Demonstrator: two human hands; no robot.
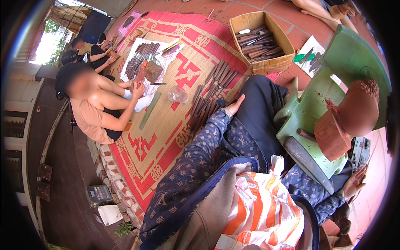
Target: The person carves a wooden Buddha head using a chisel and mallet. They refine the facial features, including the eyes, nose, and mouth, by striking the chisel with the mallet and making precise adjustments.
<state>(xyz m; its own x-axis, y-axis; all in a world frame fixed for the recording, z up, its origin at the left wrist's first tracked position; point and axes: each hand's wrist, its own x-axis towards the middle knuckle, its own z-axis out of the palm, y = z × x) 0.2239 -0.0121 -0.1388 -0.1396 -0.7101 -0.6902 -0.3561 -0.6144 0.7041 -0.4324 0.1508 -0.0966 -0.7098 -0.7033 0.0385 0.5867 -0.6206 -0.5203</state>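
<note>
My left hand [236, 105] lies on my dark trouser leg at the knee, fingers stretched out, holding nothing. Beside it on the mat are several rows of wooden-handled carving tools [214, 89]. At the right, low by the floor tiles, my right hand [354, 183] has its fingers extended and nothing visible in it. Between my legs stands a green plastic chair [354, 54]. On its seat a reddish-brown carved wooden bust [333, 135] lies tilted, with wood chips [330, 104] around it. A short brown wooden piece [306, 135] and a long grey rounded bar [307, 164] are near it.
A cardboard box [273, 66] full of carving tools stands ahead. Right of it, dark blades lie on white paper [318, 45]. A person [93, 98] sits on the patterned red-and-tan mat [166, 116], holding a carved piece. A clear plastic container [178, 95] stands on the mat.
</note>
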